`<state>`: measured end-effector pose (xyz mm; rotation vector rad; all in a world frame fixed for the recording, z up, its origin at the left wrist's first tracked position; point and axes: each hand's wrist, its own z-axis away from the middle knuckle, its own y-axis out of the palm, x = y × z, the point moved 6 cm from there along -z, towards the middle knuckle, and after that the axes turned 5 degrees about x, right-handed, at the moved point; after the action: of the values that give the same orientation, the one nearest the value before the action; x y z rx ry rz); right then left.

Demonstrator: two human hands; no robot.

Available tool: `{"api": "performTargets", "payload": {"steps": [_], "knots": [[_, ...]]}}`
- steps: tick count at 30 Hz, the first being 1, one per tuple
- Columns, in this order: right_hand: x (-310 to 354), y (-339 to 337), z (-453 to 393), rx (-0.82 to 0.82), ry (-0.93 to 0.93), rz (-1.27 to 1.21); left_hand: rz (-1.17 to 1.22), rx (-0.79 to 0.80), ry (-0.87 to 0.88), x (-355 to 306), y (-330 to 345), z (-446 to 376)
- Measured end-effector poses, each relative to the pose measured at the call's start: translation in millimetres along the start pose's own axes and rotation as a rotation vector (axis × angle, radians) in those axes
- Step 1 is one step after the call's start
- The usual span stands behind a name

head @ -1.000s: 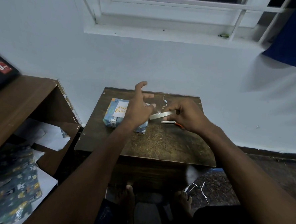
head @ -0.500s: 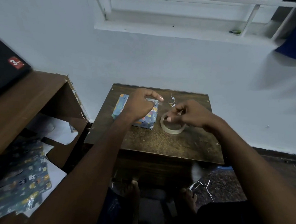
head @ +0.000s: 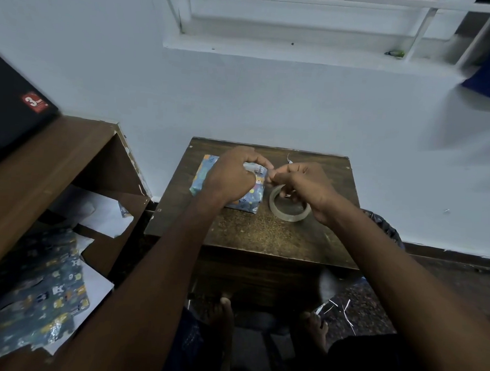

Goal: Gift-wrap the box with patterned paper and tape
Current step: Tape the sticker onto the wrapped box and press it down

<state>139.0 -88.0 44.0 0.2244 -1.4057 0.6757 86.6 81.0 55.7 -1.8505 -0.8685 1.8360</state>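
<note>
Two hands work at the small table (head: 252,231). Leftmost lies the wrapped box (head: 202,175), long axis running away from the person. The left hand (head: 232,179) curls over its top, holding it down, and is the nearer. The right hand (head: 301,181), fingers pinched together at the box's right edge, appears to hold a tape strip, though this cannot be confirmed. The tape roll (head: 290,206) lies just beside the box, beneath that hand. Half a second ago the right hand was on the roll; it has since risen toward the box.
</note>
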Motion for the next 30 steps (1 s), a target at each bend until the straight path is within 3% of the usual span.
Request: {"api": "performTargets", "payload": {"steps": [2, 13, 30], "knots": [[1, -2, 0, -0.028, -0.02, 0.059, -0.09, -0.013, -0.029, 6, -1, -2], [8, 4, -2, -0.015, -0.172, 0.396, -0.111, -0.052, 0.094, -12, -11, 4], [9, 11, -3, 0.04, -0.201, 0.486, -0.314, -0.021, 0.069, -7, -15, 6]]}}
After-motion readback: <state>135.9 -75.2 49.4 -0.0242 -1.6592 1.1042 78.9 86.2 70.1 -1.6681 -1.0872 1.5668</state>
